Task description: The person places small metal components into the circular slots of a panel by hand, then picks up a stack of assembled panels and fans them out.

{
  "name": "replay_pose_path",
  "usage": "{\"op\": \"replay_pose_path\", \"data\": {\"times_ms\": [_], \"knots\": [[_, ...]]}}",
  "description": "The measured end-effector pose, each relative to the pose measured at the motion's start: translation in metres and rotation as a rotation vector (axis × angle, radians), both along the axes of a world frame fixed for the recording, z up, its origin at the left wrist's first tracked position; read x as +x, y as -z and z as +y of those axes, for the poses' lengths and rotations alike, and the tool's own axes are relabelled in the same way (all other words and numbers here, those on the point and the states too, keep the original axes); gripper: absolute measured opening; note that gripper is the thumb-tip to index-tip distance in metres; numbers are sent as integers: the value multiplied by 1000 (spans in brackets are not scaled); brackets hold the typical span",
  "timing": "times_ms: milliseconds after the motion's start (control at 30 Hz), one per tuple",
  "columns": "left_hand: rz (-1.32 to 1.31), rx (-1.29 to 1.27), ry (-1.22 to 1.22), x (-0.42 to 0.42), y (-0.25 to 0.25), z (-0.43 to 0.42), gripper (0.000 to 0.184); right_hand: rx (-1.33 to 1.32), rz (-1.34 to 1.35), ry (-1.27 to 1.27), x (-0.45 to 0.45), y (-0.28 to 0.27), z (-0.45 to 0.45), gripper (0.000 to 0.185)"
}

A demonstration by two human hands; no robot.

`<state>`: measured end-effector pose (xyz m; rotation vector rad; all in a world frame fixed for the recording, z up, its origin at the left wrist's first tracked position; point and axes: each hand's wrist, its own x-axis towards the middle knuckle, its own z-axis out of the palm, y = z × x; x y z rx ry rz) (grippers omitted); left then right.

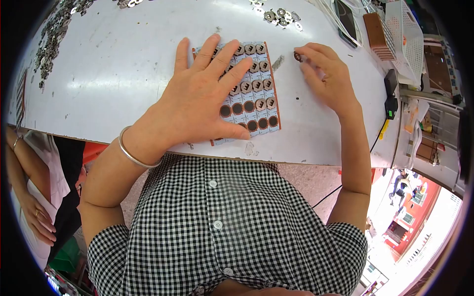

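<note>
My left hand (202, 86) lies flat with spread fingers on a circuit board panel (276, 102) with orange edges. Rows of metal coin-cell holders (256, 85) sit on the panel's upper part. Dark round pads (237, 108) show bare in the lower rows, and part of the panel is hidden under my palm. To the right of the panel, my right hand (328, 76) pinches a small round metal piece (297, 56) between thumb and fingertips, just above the white table. It looks like a coin-cell holder.
Loose metal holders (282, 18) lie at the table's far side, with a long pile (52, 42) at the left. A phone (345, 23), a brown box (379, 37) and a white basket (405, 37) stand at the right. Another person's hand (39, 219) is at lower left.
</note>
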<state>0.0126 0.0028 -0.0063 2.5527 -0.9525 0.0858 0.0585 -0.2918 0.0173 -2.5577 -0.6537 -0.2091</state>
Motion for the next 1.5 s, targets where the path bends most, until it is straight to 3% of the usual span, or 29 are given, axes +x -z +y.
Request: {"op": "replay_pose_path", "data": {"times_ms": [133,233,333,433,567,800,900,1000,1100,1367,1500], "knots": [[-6,5,0,-1,2,1,115,-127,-76,-102,13,5,-8,20],[-17,0,2,0,2,1,114,-73,-34,-98,18,5,-2,22],[-9,-5,-5,0,1,3,115,202,375,107,-9,-12,26,17],[-4,6,-6,-1,1,3,115,469,827,92,-32,-27,53,11],[-24,14,-3,0,4,2,114,383,865,83,-49,-31,73,8],[-42,4,-10,0,7,3,112,115,600,17,-57,-30,87,9],[-38,-13,0,-1,8,2,112,123,648,74,-59,-32,90,9],[-27,-31,12,2,7,6,112,53,192,-95,-62,-7,82,9],[-19,-58,12,0,4,6,112,106,256,40,-70,-11,86,12],[37,-117,56,-1,8,8,112,38,-40,-30,-87,2,86,15],[8,-58,42,-1,8,0,115,101,-1,-55,-90,10,79,15]]}}
